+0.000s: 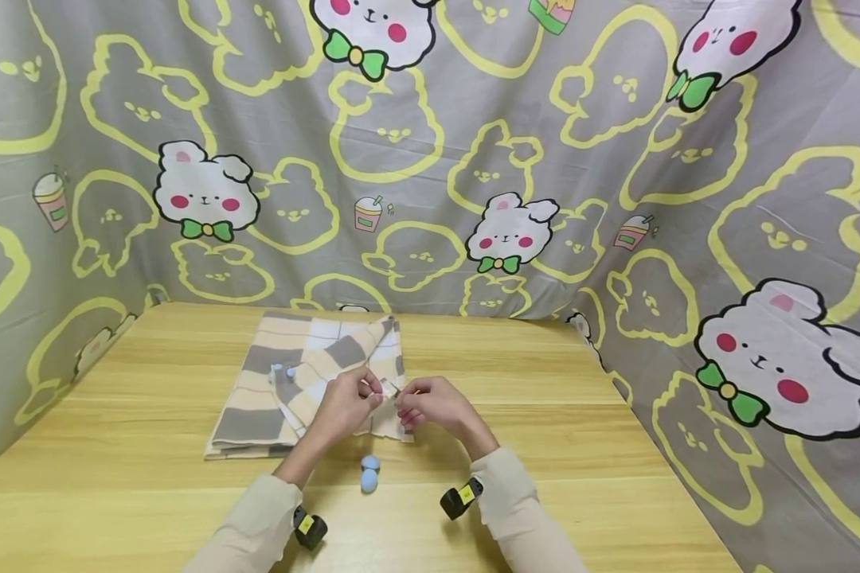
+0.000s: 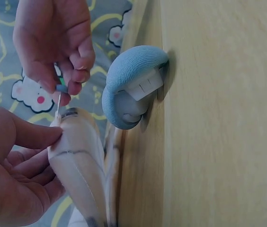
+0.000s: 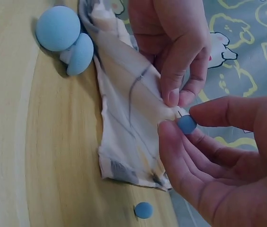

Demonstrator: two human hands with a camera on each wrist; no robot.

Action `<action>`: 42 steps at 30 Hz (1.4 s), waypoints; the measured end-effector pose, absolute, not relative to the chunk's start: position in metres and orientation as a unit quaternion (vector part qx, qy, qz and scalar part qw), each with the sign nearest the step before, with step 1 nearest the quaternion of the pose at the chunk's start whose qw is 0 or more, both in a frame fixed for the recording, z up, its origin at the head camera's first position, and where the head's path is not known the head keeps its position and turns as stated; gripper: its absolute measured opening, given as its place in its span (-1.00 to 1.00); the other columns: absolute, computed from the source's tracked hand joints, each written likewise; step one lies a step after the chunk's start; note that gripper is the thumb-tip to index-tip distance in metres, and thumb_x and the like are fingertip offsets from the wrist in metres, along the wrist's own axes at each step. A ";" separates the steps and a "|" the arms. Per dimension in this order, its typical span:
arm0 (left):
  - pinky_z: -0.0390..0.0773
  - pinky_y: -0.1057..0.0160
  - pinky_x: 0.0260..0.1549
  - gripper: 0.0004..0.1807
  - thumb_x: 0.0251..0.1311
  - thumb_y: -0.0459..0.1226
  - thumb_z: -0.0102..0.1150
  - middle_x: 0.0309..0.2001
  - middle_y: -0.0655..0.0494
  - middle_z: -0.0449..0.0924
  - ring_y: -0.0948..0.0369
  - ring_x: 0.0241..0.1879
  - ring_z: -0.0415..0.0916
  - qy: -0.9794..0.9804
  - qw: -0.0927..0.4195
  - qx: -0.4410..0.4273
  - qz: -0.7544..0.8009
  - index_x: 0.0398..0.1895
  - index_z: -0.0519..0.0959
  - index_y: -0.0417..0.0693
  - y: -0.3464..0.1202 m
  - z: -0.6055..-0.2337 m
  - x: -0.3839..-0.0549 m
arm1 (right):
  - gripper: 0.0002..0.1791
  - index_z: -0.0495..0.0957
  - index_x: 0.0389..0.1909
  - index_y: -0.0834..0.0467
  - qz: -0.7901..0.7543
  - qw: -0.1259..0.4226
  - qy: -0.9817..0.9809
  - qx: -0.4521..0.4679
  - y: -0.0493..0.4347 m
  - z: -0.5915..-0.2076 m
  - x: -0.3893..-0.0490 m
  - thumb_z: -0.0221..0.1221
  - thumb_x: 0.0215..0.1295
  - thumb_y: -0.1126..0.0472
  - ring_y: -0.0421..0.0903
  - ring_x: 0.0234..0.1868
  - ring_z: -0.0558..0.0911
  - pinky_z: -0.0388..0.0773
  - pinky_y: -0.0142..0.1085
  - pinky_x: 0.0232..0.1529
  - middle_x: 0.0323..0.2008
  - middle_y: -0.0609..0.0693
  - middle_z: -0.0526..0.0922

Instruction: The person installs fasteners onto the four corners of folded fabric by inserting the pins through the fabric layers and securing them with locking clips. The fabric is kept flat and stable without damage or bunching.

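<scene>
A plaid blanket (image 1: 251, 390) in beige, grey and white lies folded on the table, one corner lifted. My left hand (image 1: 345, 407) pinches that raised corner between thumb and fingers. Facing it, my right hand (image 1: 433, 403) pinches a blue-headed pin (image 3: 187, 124) by its round head. The pin's thin shaft points at the cloth and meets its edge; whether it pierces the fabric I cannot tell. Two blue rounded caps (image 2: 136, 71), with white parts underneath, sit together on the table in front of the blanket.
Small blue pieces (image 1: 279, 372) lie on the blanket's left part. Another small blue round head (image 3: 144, 210) shows near the table edge in the right wrist view. Behind the wooden table (image 1: 545, 454) hangs a grey cartoon-print curtain (image 1: 416, 239), which also runs along both sides.
</scene>
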State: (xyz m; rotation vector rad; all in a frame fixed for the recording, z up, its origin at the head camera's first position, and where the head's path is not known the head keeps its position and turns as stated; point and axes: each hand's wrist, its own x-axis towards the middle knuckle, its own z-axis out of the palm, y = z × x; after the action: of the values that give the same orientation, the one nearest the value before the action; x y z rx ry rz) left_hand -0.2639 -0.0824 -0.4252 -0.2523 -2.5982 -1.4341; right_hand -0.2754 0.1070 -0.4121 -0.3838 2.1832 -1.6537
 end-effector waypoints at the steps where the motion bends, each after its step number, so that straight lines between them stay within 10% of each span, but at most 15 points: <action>1: 0.47 0.26 -0.45 -0.86 0.10 -0.46 0.36 -0.51 0.09 0.72 0.27 -0.52 0.53 -0.870 0.082 -0.085 -0.479 -0.41 0.58 -0.10 -0.082 -0.425 -0.264 | -0.71 0.55 -0.11 0.57 -0.589 0.185 0.775 -0.137 0.106 -0.412 -0.275 0.13 0.37 0.35 -0.14 -0.46 0.68 0.73 -0.13 -0.20 -0.24 0.46 0.69; 42: 0.58 0.22 -0.36 -0.84 0.06 -0.41 0.45 -0.43 0.05 0.78 0.22 -0.39 0.71 -0.878 0.082 -0.073 -0.467 -0.33 0.65 -0.10 -0.080 -0.422 -0.263 | -0.80 0.59 -0.14 0.51 -0.592 0.183 0.777 -0.111 0.101 -0.417 -0.275 0.17 0.32 0.42 -0.13 -0.47 0.66 0.72 -0.23 -0.29 -0.41 0.20 0.70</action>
State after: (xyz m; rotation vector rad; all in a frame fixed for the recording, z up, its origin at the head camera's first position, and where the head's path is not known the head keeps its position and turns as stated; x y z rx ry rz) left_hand -0.2630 -0.0796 -0.4225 -0.2191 -2.6220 -1.3949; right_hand -0.2752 0.1014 -0.4174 -0.3145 2.1917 -1.6714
